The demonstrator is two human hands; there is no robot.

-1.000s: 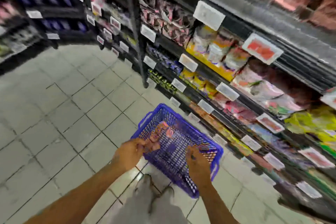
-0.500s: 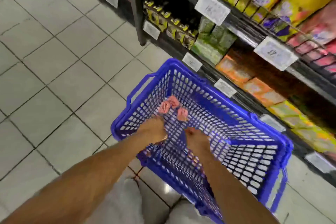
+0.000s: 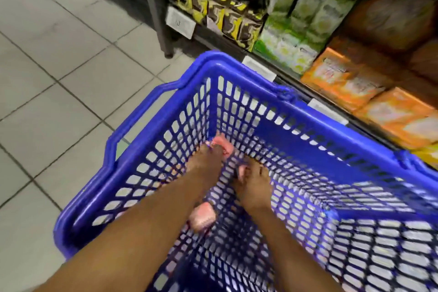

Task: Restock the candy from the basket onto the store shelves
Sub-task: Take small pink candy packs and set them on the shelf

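I have both hands down in the blue basket [image 3: 296,111]. My left grip [image 3: 203,161] touches a pink candy [image 3: 224,146] at its fingertips; my right grip [image 3: 254,187] curls on another candy piece [image 3: 242,170]. Blur hides whether the left has it. A third candy [image 3: 202,218] lies between my forearms.

Left arm: bare, extended forward and down, forearm crossing the lower centre of view.
Left hand [image 3: 205,163]: fingers reaching forward, tips blurred; grip unclear.
Right arm: bare, extended forward, just right of the left arm.
Right hand [image 3: 254,188]: near the left hand, set slightly back; fingers curled.
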